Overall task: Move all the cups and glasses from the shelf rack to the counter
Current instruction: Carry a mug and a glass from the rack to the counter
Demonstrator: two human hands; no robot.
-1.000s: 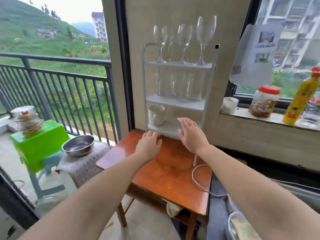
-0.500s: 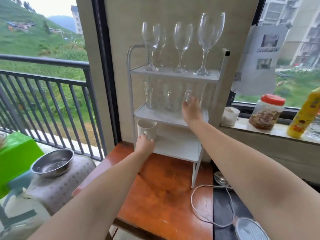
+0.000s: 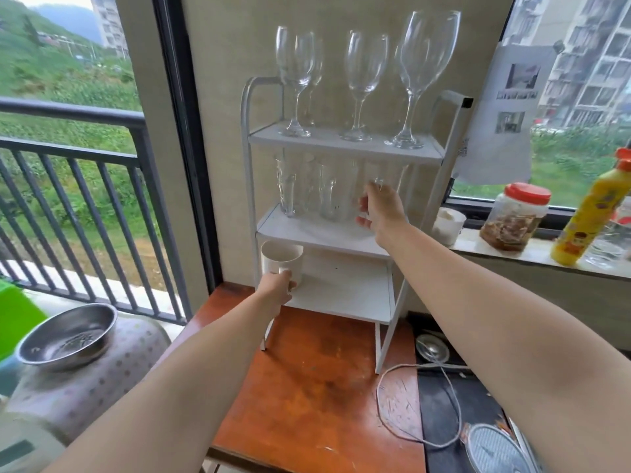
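Observation:
A white three-tier shelf rack (image 3: 345, 148) stands on a red-brown wooden table (image 3: 317, 380). Wine glasses (image 3: 365, 83) stand on its top tier and clear tumblers (image 3: 307, 189) on the middle tier. A white mug (image 3: 281, 262) sits at the left of the bottom tier, and my left hand (image 3: 276, 288) is closed around its handle. My right hand (image 3: 380, 209) wraps around the rightmost clear glass (image 3: 372, 179) on the middle tier, which still rests on the shelf.
A windowsill at the right holds a small white cup (image 3: 447, 225), a red-lidded jar (image 3: 515, 216) and a yellow bottle (image 3: 590, 213). A steel bowl (image 3: 68, 336) sits on a covered stool at the left. A white cord (image 3: 420, 404) loops over the table's right edge.
The view has moved closer to the rack. My left hand went from touching the mug to gripping its handle. My right hand closed around the rightmost glass on the middle tier.

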